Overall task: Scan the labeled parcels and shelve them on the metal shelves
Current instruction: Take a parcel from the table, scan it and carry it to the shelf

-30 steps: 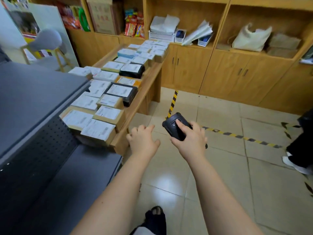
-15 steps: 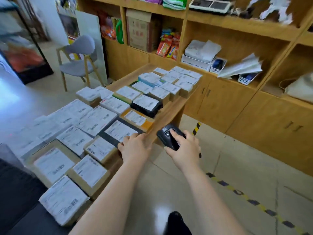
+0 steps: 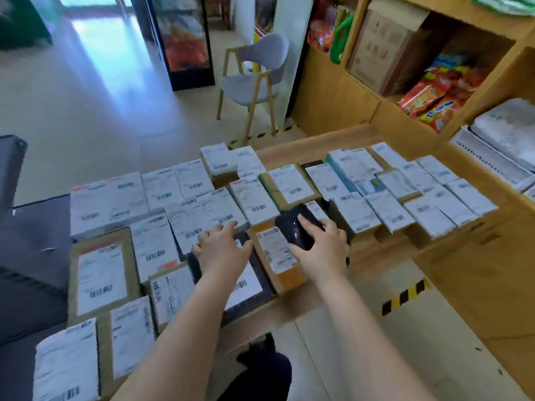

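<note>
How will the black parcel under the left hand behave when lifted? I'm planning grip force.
The black parcel looks flat and thin, so probably light. Its dark wrapping seems glossy, perhaps slippery. The left hand lies spread on it.

Hands (image 3: pixel 223 250) over labeled parcels (image 3: pixel 185 224)

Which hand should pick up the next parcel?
Probably the left hand. Its fingers are spread and it holds nothing, right over the black parcel on the table. The right hand is busy gripping the scanner.
</note>
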